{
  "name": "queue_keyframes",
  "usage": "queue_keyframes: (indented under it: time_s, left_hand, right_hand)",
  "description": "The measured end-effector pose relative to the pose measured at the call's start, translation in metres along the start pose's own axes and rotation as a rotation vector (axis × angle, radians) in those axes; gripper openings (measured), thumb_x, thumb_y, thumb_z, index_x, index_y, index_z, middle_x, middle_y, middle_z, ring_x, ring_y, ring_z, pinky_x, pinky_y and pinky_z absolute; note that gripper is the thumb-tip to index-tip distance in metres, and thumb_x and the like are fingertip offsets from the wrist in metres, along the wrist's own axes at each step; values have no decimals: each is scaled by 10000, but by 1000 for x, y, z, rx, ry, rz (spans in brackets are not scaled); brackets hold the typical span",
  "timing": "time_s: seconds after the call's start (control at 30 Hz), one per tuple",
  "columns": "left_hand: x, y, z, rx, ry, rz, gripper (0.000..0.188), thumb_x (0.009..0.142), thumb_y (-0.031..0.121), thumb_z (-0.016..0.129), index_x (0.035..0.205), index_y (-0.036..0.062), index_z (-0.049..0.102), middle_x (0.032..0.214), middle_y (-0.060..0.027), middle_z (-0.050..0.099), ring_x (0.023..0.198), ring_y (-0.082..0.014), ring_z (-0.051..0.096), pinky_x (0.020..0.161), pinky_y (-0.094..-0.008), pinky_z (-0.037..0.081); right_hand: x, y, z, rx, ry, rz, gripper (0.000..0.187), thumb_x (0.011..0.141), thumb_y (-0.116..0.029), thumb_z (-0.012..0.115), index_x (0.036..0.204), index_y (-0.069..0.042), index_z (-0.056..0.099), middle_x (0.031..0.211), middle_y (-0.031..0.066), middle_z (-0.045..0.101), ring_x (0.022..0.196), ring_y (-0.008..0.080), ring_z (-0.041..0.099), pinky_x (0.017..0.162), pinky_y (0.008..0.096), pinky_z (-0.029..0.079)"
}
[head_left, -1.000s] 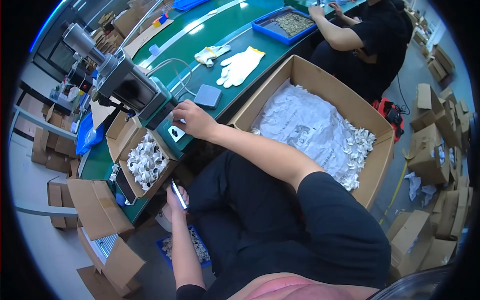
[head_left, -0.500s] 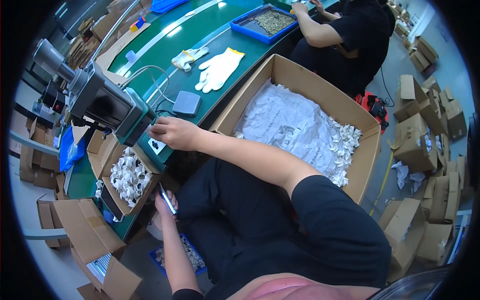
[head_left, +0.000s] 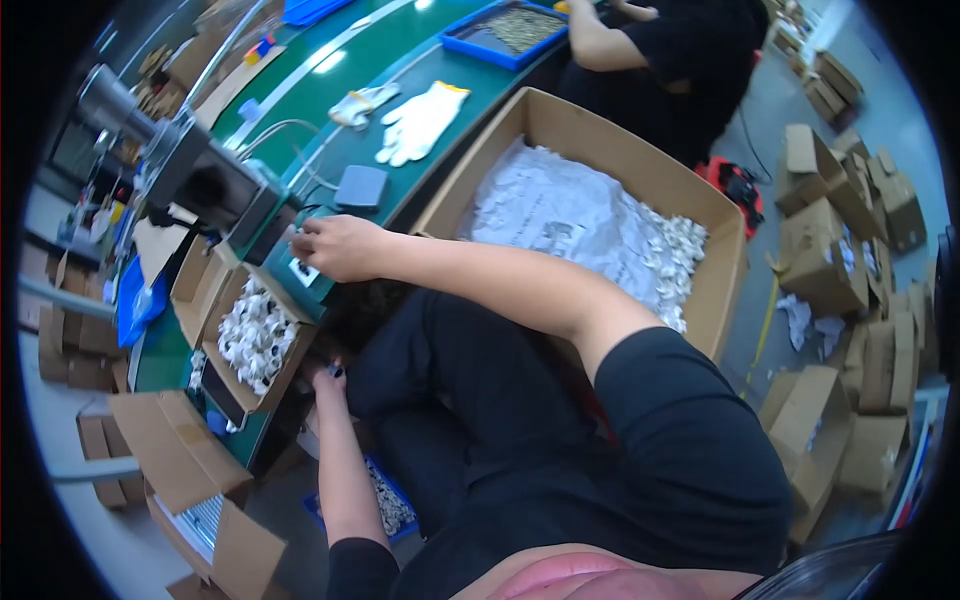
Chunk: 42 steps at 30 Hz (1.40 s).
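Your right hand (head_left: pixel 340 248): fingers bent at grey-and-green metal press (head_left: pixel 208 185); cannot tell whether they grip anything. White black-marked plate (head_left: pixel 303 270) just below fingers. Your left hand (head_left: pixel 327 379): below press, curled round small dark-ended object (head_left: pixel 337 372). White curled pieces (head_left: pixel 255 335) heaped in brown cardboard box (head_left: pixel 195 292) beside press.
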<state>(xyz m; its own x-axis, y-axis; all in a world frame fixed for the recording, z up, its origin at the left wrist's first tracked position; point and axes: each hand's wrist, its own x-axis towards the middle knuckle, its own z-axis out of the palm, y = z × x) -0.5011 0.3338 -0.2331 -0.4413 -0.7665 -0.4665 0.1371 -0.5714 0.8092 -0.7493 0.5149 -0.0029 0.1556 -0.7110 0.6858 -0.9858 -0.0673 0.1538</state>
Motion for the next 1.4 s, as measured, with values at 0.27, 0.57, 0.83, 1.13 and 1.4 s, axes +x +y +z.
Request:
queue_keyframes:
  time_s: [0.27,0.57,0.83,1.13,1.4]
  left_hand:
    - [-8,-11,-16,-254,77,-155,373,1049,468,390,1034,149,584,651,-45,470,470,-159,409,390,-269,312]
    - [2,-21,-11,-264,-101,-203,384,1055,428,365,1042,105,572,802,-56,524,547,-158,453,399,-267,347]
    - [7,-17,-35,-241,60,-256,355,1051,420,379,1038,126,577,761,-32,507,523,-141,423,418,-246,308]
    - [6,-20,-22,-323,-85,-213,338,1036,431,422,1042,134,582,707,-23,455,520,-137,425,413,-249,318]
    - [8,-22,-22,-300,-203,-252,342,1027,423,413,1039,127,584,710,-39,482,517,-152,442,404,-258,339]
  right_hand:
    - [-31,28,-24,584,153,580,250,852,-226,663,1031,-62,724,1027,107,683,1087,325,612,933,424,515]
    - [-31,57,22,407,-121,625,216,883,-255,649,986,-82,724,1057,132,658,1047,341,610,921,454,489]
    - [-32,94,44,211,-77,431,246,899,-267,649,1047,-79,704,1170,142,638,1099,330,594,940,438,482]
    - [-36,90,51,219,-75,497,323,928,-337,627,1114,-80,688,1206,117,621,1070,341,612,924,435,509]
    - [-31,69,45,31,-79,675,342,915,-358,633,1118,-88,685,1219,142,608,1049,361,621,915,448,524]
